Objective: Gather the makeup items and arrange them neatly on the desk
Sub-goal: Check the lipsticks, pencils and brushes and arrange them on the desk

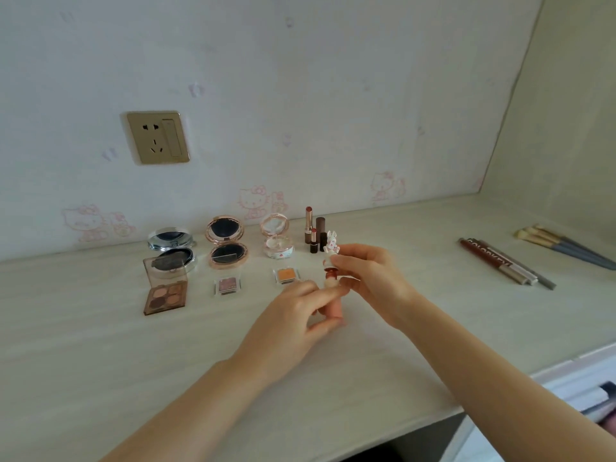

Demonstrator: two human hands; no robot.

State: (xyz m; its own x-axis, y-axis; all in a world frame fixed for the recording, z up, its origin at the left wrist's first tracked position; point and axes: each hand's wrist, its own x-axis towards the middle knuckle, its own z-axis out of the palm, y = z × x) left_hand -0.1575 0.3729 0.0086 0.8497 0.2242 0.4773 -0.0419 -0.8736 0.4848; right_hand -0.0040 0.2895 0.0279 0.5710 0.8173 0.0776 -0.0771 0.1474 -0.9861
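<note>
The pink lipstick [333, 303] stands upright between both hands: left hand [300, 315] pinches its base, right hand [370, 271] pinches the rabbit-topped cap [330, 248] just above

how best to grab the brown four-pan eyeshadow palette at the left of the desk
Grip the brown four-pan eyeshadow palette by the two long side edges of its flat base, coming from above and the front. Its clear lid stands open at the back edge, so a rear approach or a pinch on the lid would likely tip or close it.

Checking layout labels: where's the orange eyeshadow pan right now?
Head view, centre: the orange eyeshadow pan lies flat on the desk, in front of the pink compact, just beyond the left hand.
</note>
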